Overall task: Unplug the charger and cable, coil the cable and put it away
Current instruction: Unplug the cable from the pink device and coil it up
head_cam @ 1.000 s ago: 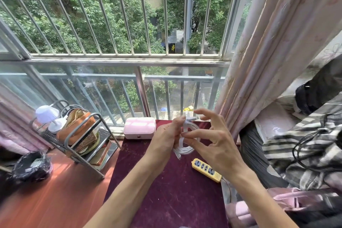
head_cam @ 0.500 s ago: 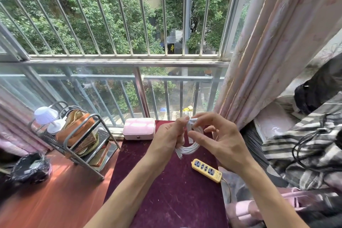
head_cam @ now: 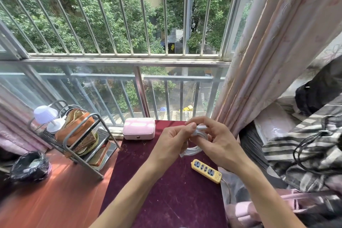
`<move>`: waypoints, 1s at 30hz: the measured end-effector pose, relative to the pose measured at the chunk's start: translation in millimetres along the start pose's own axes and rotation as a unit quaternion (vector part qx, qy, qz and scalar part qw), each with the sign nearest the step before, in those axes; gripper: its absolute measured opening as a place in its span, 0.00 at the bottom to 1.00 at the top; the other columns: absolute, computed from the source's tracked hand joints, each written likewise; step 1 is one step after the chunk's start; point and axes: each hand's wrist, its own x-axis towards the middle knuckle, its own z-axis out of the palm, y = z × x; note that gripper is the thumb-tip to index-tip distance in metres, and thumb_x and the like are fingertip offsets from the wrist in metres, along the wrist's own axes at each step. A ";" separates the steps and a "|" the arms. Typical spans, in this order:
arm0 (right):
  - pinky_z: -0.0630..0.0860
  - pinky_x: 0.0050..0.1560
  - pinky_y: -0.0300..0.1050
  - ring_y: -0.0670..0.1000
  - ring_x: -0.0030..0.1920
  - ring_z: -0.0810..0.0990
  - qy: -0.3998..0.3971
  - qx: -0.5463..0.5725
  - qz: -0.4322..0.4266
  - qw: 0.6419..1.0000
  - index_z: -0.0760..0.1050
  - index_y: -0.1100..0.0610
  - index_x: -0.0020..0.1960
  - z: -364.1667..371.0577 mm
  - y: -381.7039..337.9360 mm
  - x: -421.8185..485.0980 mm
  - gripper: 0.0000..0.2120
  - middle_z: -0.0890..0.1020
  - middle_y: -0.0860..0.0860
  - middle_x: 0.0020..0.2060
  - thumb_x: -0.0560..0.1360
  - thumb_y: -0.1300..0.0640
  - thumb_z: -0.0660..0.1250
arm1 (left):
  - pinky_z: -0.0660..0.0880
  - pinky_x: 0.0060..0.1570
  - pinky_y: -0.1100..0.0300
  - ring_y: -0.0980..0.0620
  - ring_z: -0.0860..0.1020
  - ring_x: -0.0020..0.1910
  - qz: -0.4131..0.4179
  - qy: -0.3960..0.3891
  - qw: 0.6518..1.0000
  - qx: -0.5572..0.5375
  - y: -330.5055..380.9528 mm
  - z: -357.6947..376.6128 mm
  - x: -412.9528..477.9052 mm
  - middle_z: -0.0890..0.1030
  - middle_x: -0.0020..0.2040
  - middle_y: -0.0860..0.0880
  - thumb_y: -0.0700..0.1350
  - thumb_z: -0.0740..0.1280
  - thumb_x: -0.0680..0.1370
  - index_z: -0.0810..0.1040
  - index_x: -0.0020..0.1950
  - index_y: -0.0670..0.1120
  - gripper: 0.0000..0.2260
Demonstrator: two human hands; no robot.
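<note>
Above the dark red table (head_cam: 166, 190) | white cable (head_cam: 194, 151) is held in loops | pinched by left hand (head_cam: 171, 143) | gripped by right hand (head_cam: 220, 144) | yellow power strip (head_cam: 206, 170) is lying just beside, below.

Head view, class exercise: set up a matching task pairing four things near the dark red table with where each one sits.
Things:
1. white cable
2. yellow power strip
3. pink case
4. small white lamp

Places:
A. on top of the metal rack
B. far edge of the table, by the railing
C. coiled, held between both hands
D. flat on the table, near its right edge

Pairs: 1-C, 2-D, 3-B, 4-A
</note>
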 end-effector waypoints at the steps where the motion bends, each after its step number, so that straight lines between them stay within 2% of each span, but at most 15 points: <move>1: 0.77 0.36 0.64 0.66 0.34 0.79 0.001 0.016 0.003 1.000 0.81 0.45 0.59 0.8 0.2 -0.4 0.11 0.86 0.59 0.39 0.81 0.58 0.69 | 0.63 0.27 0.68 0.59 0.62 0.25 0.006 -0.001 1.000 -0.005 0.5 0.2 -0.9 0.67 0.24 0.60 0.54 0.63 0.83 0.82 0.32 0.57 0.20; 3: 0.71 0.29 0.61 0.60 0.29 0.72 0.007 0.032 0.007 0.999 0.84 0.45 0.58 0.2 1.1 -2.0 0.11 0.84 0.61 0.36 0.80 0.60 0.71 | 0.62 0.27 0.68 0.59 0.61 0.25 0.016 -0.004 1.000 -0.015 -0.6 0.0 -3.3 0.65 0.25 0.60 0.55 0.62 0.82 0.80 0.31 0.58 0.19; 5: 0.69 0.30 0.54 0.51 0.30 0.71 0.000 0.033 0.003 0.999 0.85 0.44 0.57 -1.5 0.3 -4.1 0.11 0.84 0.52 0.32 0.78 0.57 0.74 | 0.62 0.27 0.67 0.58 0.60 0.25 0.011 -0.006 1.000 -0.021 -2.1 -1.4 -5.8 0.63 0.25 0.59 0.56 0.63 0.81 0.78 0.31 0.55 0.19; 6: 0.71 0.33 0.51 0.49 0.31 0.74 -0.013 0.041 0.007 0.999 0.86 0.43 0.57 -2.8 -1.8 -4.6 0.11 0.85 0.50 0.33 0.76 0.54 0.76 | 0.61 0.27 0.66 0.57 0.59 0.25 0.004 -0.010 1.000 -0.025 -3.0 -2.4 -7.0 0.63 0.26 0.57 0.57 0.63 0.80 0.78 0.31 0.50 0.20; 8: 0.76 0.42 0.52 0.49 0.37 0.78 -0.069 0.065 0.038 0.995 0.85 0.43 0.61 -8.9 -6.1 -4.1 0.17 0.86 0.54 0.38 0.73 0.51 0.79 | 0.59 0.28 0.63 0.55 0.59 0.26 -0.011 -0.020 1.000 -0.020 -6.5 -6.4 -8.2 0.62 0.27 0.53 0.57 0.64 0.80 0.76 0.37 0.33 0.27; 9: 0.77 0.45 0.51 0.49 0.38 0.79 -0.109 0.068 0.056 0.990 0.84 0.41 0.64 -14.0 -8.6 -3.5 0.21 0.86 0.54 0.39 0.73 0.49 0.80 | 0.58 0.28 0.62 0.55 0.59 0.26 -0.015 -0.023 1.000 -0.012 -7.5 -8.2 -8.7 0.62 0.26 0.53 0.56 0.64 0.81 0.76 0.38 0.30 0.28; 11: 0.78 0.52 0.51 0.51 0.44 0.83 -0.165 0.044 0.077 0.982 0.80 0.38 0.69 -22.6 -14.2 -0.6 0.23 0.86 0.42 0.46 0.74 0.39 0.76 | 0.57 0.28 0.61 0.55 0.58 0.26 -0.009 -0.032 0.999 -0.001 -6.2 -10.3 -10.9 0.62 0.26 0.52 0.55 0.64 0.81 0.77 0.31 0.45 0.22; 13: 0.76 0.66 0.53 0.48 0.62 0.84 -0.144 0.051 0.073 0.986 0.82 0.39 0.67 -25.6 -18.2 2.1 0.23 0.87 0.42 0.59 0.76 0.31 0.66 | 0.55 0.29 0.58 0.53 0.57 0.27 -0.020 -0.040 0.999 0.002 -4.4 -11.5 -11.2 0.61 0.27 0.51 0.58 0.64 0.79 0.69 0.28 0.53 0.21; 14: 0.77 0.68 0.53 0.48 0.64 0.84 -0.111 0.077 0.077 0.988 0.84 0.41 0.65 -24.3 -20.7 2.9 0.23 0.88 0.44 0.60 0.76 0.31 0.66 | 0.56 0.30 0.57 0.53 0.57 0.27 -0.026 -0.044 0.999 0.008 -4.2 -11.6 -11.4 0.61 0.27 0.51 0.59 0.65 0.78 0.68 0.28 0.54 0.20; 15: 0.79 0.67 0.50 0.48 0.62 0.86 -0.077 0.108 0.082 0.988 0.86 0.44 0.61 -21.2 -21.6 3.7 0.20 0.89 0.48 0.57 0.76 0.35 0.69 | 0.56 0.30 0.58 0.53 0.58 0.27 -0.032 -0.049 0.998 0.013 -4.2 -11.3 -11.5 0.62 0.26 0.51 0.59 0.65 0.77 0.68 0.27 0.55 0.20; 18: 0.84 0.52 0.39 0.52 0.49 0.90 -0.003 0.171 0.080 0.982 0.89 0.54 0.53 -9.5 -17.3 6.2 0.07 0.90 0.58 0.45 0.75 0.55 0.79 | 0.55 0.31 0.53 0.53 0.58 0.28 -0.048 -0.070 0.996 0.022 -5.1 -10.2 -11.3 0.62 0.27 0.52 0.60 0.64 0.79 0.69 0.29 0.55 0.20; 20: 0.83 0.47 0.39 0.52 0.43 0.89 0.023 0.185 0.082 0.979 0.89 0.56 0.50 -5.9 -13.3 6.4 0.07 0.90 0.60 0.41 0.72 0.59 0.81 | 0.54 0.32 0.51 0.51 0.56 0.29 -0.051 -0.085 0.995 0.019 -5.1 -8.6 -12.8 0.60 0.28 0.51 0.56 0.62 0.81 0.70 0.29 0.56 0.20; 25: 0.84 0.45 0.41 0.54 0.44 0.90 0.057 0.180 0.094 0.978 0.84 0.49 0.57 -7.0 -13.3 7.3 0.18 0.90 0.57 0.44 0.69 0.55 0.82 | 0.57 0.36 0.50 0.44 0.56 0.33 -0.072 -0.078 0.994 0.040 -4.7 -6.8 -13.0 0.59 0.30 0.48 0.54 0.57 0.80 0.62 0.30 0.52 0.18; 28: 0.83 0.44 0.37 0.51 0.44 0.90 0.057 0.170 0.087 0.980 0.87 0.51 0.51 -9.4 -9.1 8.3 0.12 0.91 0.55 0.44 0.68 0.50 0.81 | 0.56 0.36 0.50 0.43 0.55 0.33 -0.074 -0.077 0.994 0.039 -6.2 -5.6 -12.7 0.58 0.31 0.45 0.50 0.56 0.81 0.61 0.30 0.51 0.19; 30: 0.82 0.43 0.36 0.49 0.42 0.89 0.064 0.163 0.075 0.982 0.88 0.52 0.49 -11.5 -7.7 8.4 0.14 0.91 0.55 0.44 0.68 0.45 0.81 | 0.55 0.36 0.51 0.46 0.55 0.32 -0.071 -0.078 0.994 0.031 -7.3 -4.8 -13.0 0.59 0.30 0.47 0.51 0.58 0.81 0.62 0.30 0.51 0.19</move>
